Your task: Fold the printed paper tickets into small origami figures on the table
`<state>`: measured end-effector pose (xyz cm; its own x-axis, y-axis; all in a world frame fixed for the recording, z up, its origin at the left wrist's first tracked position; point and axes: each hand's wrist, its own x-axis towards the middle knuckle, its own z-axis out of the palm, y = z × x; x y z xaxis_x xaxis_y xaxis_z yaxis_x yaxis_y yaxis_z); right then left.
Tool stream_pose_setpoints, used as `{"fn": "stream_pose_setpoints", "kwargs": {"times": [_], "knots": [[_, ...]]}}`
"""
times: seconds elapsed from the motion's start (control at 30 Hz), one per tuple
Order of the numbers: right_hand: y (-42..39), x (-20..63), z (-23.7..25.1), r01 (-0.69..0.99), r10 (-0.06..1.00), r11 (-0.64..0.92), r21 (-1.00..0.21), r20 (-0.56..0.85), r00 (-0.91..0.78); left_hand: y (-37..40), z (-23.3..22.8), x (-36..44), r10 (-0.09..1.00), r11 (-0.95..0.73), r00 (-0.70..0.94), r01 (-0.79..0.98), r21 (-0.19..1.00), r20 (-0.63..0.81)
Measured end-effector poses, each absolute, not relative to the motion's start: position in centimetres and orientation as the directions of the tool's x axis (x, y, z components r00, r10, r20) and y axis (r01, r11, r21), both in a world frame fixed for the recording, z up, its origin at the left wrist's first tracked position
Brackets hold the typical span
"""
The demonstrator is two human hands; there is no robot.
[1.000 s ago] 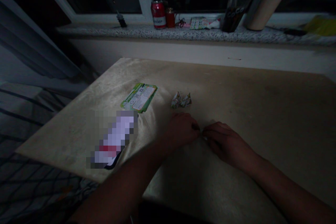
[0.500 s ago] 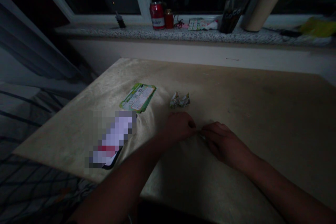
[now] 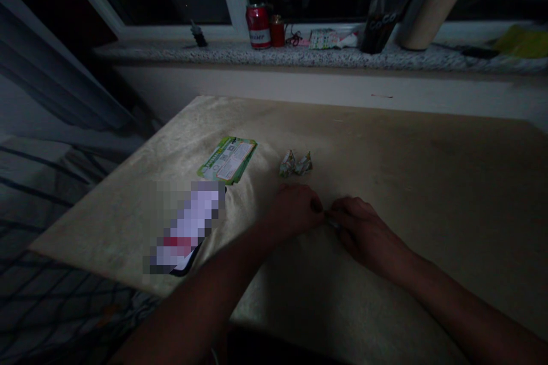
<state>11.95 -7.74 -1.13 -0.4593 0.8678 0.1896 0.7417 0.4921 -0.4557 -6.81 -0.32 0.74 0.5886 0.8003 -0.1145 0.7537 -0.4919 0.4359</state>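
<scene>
My left hand point(image 3: 297, 208) is low over the table, its fingers curled together near the fingertips of my right hand point(image 3: 357, 225). Between the two hands shows a small pale piece point(image 3: 333, 223), perhaps paper; its kind is too dark and small to make out. The fingers of my right hand are pressed together on it. Just beyond my left hand stand two small folded paper shapes point(image 3: 287, 164), pointed at the top and printed in green and white. Further left lies a stack of green printed cards point(image 3: 229, 159).
A phone point(image 3: 188, 228) with a blurred lit screen lies left of my left forearm. Behind the table, the speckled windowsill point(image 3: 231, 56) holds a red can point(image 3: 258, 27), a red jar point(image 3: 277, 31), a dark drink cup point(image 3: 379, 23) and a cardboard tube point(image 3: 440, 3).
The whole view has shifted slightly, so everything sits a little further right. Both hands keep nearly the same pose, with the pale piece between them showing slightly more.
</scene>
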Motion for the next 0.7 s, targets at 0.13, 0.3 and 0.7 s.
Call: {"fn": "stream_pose_setpoints", "kwargs": {"times": [0.13,0.3,0.7], "knots": [[-7.5,11.9,-1.2,0.735,0.873,0.484,-0.475,0.2,-0.446,-0.8,0.9,-6.4,0.805,-0.504,0.587,0.755,0.419,-0.089],[-7.6,11.9,-1.2,0.737,0.874,0.482,-0.473,0.208,-0.438,-0.4,1.2,-6.3,0.79,-0.494,0.6,0.744,0.449,-0.125],[-7.8,12.0,-1.6,0.741,0.876,0.48,-0.47,0.212,-0.433,0.4,0.8,-6.9,0.768,-0.475,0.615,0.736,0.483,-0.181]]}}
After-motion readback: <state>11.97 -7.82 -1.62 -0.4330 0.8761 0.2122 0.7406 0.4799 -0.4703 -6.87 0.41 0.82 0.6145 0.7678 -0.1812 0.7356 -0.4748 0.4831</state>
